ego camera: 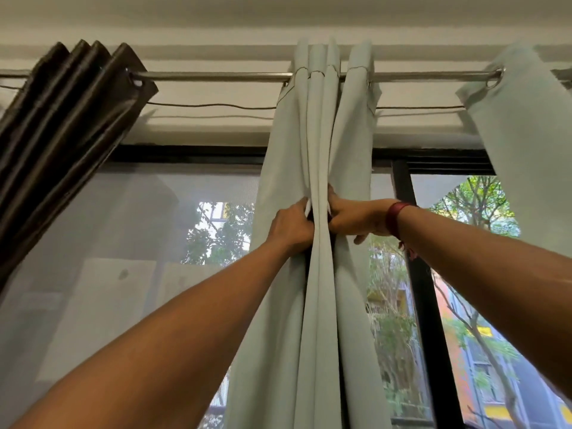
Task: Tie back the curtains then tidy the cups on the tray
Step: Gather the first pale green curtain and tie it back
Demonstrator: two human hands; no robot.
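Note:
A pale green curtain hangs bunched in folds from a metal rod at the middle of the view. My left hand grips the folds from the left. My right hand, with a red band on the wrist, grips them from the right. Both hands squeeze the bunch together at the same height, and a thin white strip shows between the fingers. The tray and cups are out of view.
A dark brown curtain is gathered at the left end of the rod. Another pale green panel hangs at the right. Behind are a mesh screen, a black window frame and trees outside.

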